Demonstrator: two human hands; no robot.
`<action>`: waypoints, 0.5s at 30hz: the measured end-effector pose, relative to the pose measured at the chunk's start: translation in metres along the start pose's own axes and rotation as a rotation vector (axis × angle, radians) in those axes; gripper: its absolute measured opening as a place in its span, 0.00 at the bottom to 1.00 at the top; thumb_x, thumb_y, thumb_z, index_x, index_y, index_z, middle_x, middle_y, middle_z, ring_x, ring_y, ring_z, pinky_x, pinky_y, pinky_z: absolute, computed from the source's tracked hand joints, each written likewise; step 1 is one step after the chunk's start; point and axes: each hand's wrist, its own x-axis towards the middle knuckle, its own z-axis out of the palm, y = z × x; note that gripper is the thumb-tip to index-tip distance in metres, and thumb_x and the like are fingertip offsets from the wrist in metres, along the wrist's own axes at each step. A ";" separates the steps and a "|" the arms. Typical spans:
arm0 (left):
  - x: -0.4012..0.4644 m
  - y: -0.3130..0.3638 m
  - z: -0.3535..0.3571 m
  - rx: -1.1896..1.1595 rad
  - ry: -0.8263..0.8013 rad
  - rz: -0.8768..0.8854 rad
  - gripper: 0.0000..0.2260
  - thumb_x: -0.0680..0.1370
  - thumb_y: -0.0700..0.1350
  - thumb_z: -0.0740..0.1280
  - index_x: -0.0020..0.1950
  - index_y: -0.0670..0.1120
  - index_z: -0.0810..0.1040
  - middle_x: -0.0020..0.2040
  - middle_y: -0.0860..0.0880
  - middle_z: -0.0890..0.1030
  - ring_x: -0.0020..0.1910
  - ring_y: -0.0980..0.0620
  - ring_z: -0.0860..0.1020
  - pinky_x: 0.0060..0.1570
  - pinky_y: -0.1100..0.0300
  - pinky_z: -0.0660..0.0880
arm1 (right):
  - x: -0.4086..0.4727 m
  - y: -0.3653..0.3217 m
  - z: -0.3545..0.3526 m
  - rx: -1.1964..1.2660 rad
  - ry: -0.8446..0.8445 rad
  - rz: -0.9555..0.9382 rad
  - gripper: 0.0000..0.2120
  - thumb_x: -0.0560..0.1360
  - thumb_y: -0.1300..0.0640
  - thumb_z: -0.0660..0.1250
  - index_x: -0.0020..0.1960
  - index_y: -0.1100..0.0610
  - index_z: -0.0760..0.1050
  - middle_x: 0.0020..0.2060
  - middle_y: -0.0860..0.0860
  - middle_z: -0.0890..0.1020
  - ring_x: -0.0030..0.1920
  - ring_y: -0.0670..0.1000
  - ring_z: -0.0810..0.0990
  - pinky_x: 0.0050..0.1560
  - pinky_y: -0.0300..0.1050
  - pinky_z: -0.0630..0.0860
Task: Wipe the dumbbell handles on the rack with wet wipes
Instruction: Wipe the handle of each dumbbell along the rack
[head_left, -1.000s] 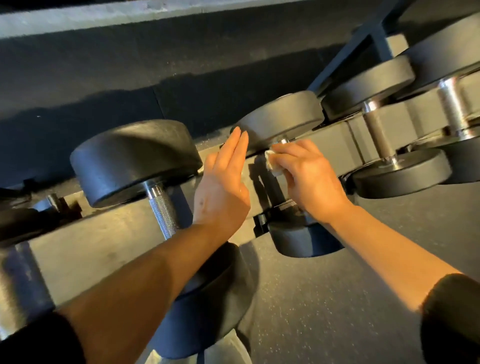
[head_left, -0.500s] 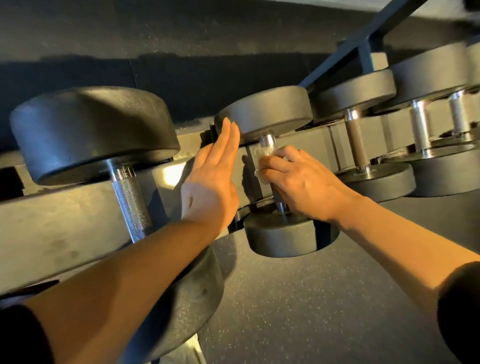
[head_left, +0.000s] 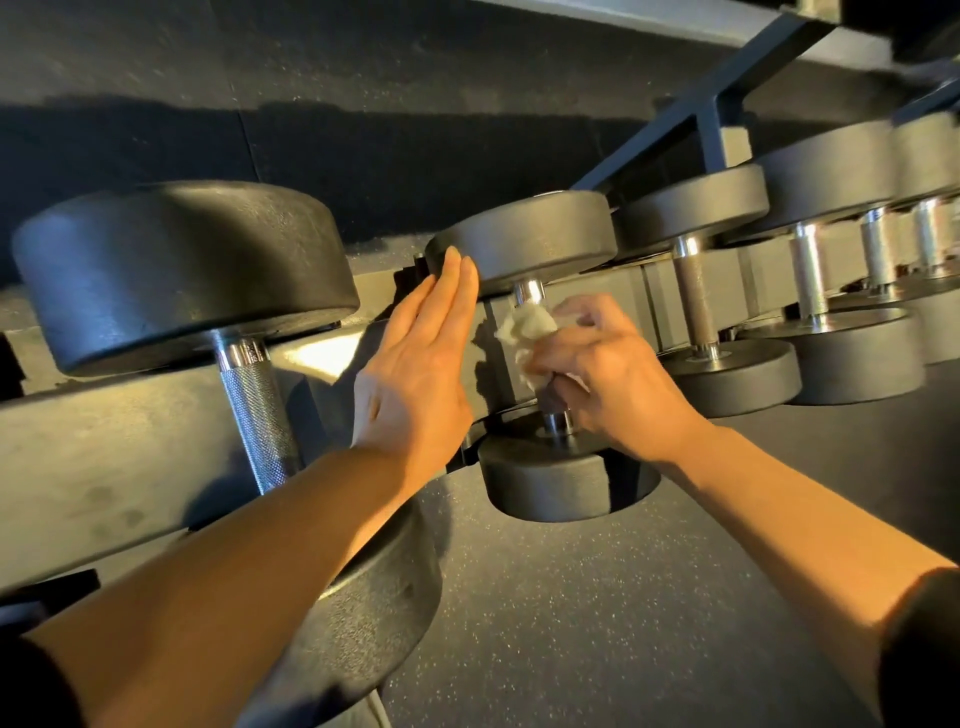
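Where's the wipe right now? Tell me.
In the head view, centre: the wipe is bunched in the right hand around the second dumbbell's handle, just right of the flat left hand.

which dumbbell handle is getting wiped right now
The second dumbbell handle from the left: the right hand wraps the white wipe around it. The other handles are bare.

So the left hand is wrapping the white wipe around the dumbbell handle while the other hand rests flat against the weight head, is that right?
Not quite: the head view shows the right hand wrapping the white wipe around the dumbbell handle, while the left hand rests flat against the weight head.
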 end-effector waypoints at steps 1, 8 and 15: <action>0.000 0.000 0.000 -0.002 -0.005 -0.002 0.36 0.76 0.33 0.61 0.77 0.49 0.45 0.76 0.55 0.45 0.73 0.59 0.46 0.69 0.64 0.55 | 0.005 0.001 0.002 0.001 0.082 -0.005 0.09 0.68 0.69 0.70 0.47 0.62 0.81 0.51 0.55 0.81 0.57 0.44 0.69 0.55 0.35 0.69; 0.000 -0.003 0.004 0.054 0.083 0.033 0.34 0.72 0.30 0.66 0.76 0.41 0.57 0.76 0.46 0.59 0.73 0.54 0.56 0.68 0.57 0.65 | 0.011 0.005 0.006 -0.082 0.058 0.045 0.08 0.65 0.71 0.71 0.42 0.63 0.79 0.42 0.56 0.79 0.42 0.56 0.78 0.38 0.48 0.77; -0.005 0.015 0.006 -0.003 0.129 0.020 0.33 0.72 0.27 0.62 0.76 0.41 0.59 0.76 0.45 0.60 0.72 0.47 0.63 0.56 0.54 0.77 | -0.018 0.015 -0.002 0.229 -0.216 0.381 0.08 0.64 0.64 0.77 0.41 0.57 0.81 0.41 0.50 0.81 0.43 0.51 0.80 0.46 0.43 0.76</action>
